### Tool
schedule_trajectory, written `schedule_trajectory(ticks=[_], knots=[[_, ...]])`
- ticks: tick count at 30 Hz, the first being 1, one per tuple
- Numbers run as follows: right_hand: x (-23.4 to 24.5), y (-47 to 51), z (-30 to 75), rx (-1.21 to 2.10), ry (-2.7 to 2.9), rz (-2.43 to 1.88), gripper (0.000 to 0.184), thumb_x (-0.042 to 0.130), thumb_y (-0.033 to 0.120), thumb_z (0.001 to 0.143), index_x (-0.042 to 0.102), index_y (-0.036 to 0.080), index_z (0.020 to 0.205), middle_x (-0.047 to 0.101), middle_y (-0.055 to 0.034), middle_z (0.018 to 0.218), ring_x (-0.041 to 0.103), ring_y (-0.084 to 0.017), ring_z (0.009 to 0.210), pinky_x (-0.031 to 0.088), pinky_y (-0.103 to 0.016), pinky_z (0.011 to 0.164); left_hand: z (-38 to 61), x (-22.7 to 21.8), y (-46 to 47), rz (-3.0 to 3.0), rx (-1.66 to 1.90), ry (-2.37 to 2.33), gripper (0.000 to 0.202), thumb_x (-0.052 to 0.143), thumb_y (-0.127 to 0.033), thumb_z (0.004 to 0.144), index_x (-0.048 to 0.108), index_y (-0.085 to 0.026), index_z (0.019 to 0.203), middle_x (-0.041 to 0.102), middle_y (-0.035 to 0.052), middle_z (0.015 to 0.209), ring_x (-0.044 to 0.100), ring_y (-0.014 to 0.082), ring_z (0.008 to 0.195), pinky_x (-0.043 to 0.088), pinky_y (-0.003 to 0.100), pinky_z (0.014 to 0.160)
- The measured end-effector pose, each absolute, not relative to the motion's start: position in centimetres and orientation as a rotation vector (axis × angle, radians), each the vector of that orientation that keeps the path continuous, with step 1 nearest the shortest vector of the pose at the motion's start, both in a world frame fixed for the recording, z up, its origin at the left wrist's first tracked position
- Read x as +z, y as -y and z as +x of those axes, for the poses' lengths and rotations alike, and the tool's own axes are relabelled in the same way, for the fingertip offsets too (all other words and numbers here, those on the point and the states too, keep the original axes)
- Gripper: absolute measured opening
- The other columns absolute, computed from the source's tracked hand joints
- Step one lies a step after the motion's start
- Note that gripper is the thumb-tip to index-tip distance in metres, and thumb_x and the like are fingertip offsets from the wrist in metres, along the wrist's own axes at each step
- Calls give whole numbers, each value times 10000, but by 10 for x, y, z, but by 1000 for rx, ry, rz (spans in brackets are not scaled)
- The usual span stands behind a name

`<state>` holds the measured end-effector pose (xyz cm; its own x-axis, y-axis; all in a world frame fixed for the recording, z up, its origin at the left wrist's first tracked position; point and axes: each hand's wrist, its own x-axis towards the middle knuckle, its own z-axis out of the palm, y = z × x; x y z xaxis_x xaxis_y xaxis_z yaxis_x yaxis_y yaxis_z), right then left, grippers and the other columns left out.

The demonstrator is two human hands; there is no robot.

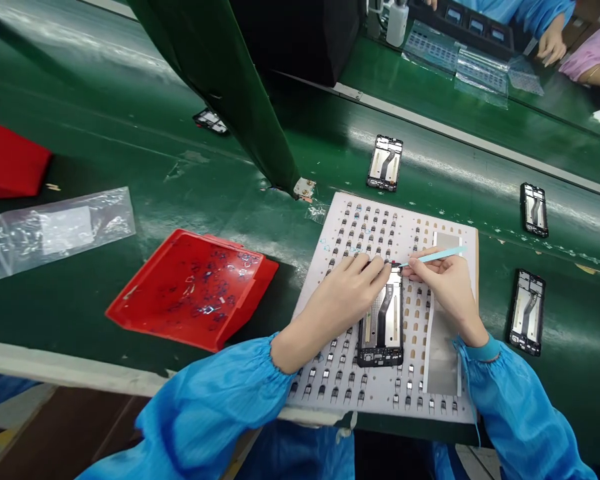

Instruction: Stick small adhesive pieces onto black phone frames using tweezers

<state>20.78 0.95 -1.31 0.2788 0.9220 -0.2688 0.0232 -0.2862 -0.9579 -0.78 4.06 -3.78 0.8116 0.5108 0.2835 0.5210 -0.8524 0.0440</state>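
Note:
A black phone frame (383, 323) lies lengthwise on a white parts tray (460, 407) filled with rows of several small metal pieces. My left hand (343, 300) rests on the frame's top left corner, fingers curled and pressed against it. My right hand (447, 283) pinches a thin light-blue stick tool (437, 255), whose tip touches the frame's top edge. Both arms wear blue sleeves.
A red tray (195, 287) with small scraps sits left of the white tray. A clear plastic bag (55, 227) lies further left. Three phone frames (385, 162) (534, 209) (527, 311) lie on the green belt. Another person's hands (553, 43) work at top right. A dark green post (240, 100) slants down.

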Motion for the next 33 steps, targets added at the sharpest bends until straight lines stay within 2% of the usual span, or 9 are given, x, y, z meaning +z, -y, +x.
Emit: schedule_trajectory(ticks=[5, 9, 14, 19, 24, 33], knots=[[2, 30, 232, 868, 908, -1606, 287, 930, 446, 838, 802, 203, 921, 842, -72, 811, 864, -293, 799, 748, -406, 763, -8, -38, -41, -2975, -434, 874, 396, 490, -45, 1028, 608, -109, 1401, 704, 155, 1222, 654, 290, 1045, 545, 405, 832], [-6, 73, 253, 778, 819, -1647, 254, 924, 444, 861, 804, 229, 925, 830, -44, 780, 858, -271, 753, 747, -381, 732, -3, -32, -33, -2917, -457, 941, 381, 517, -61, 1007, 647, -113, 1361, 714, 184, 1245, 653, 334, 1071, 564, 467, 847], [-21, 98, 257, 748, 788, -1677, 231, 917, 417, 876, 802, 229, 943, 842, -52, 829, 861, -268, 793, 750, -388, 783, 24, -21, -8, -3144, -674, 724, 402, 527, -110, 1018, 641, -137, 1403, 649, 164, 1471, 592, 356, 1256, 540, 527, 1011], [-27, 95, 267, 722, 742, -1698, 267, 917, 450, 869, 787, 226, 939, 837, -48, 841, 856, -259, 774, 744, -392, 798, 56, -30, 0, -3350, -508, 533, 433, 499, -228, 1069, 611, -180, 1484, 526, 144, 1642, 556, 373, 1312, 487, 586, 1075], [-31, 96, 275, 798, 745, -1703, 312, 926, 470, 858, 778, 215, 962, 839, -57, 825, 859, -264, 797, 735, -373, 800, 65, -39, -5, -3331, -461, 509, 456, 486, -300, 1077, 627, -198, 1498, 532, 137, 1639, 548, 388, 1272, 453, 587, 1062], [-32, 94, 275, 782, 770, -1683, 269, 910, 440, 881, 779, 216, 950, 844, -64, 819, 864, -253, 787, 729, -317, 739, 65, -39, -5, -3321, -446, 522, 453, 468, -329, 1091, 641, -227, 1497, 544, 116, 1631, 538, 367, 1264, 431, 565, 1070]])
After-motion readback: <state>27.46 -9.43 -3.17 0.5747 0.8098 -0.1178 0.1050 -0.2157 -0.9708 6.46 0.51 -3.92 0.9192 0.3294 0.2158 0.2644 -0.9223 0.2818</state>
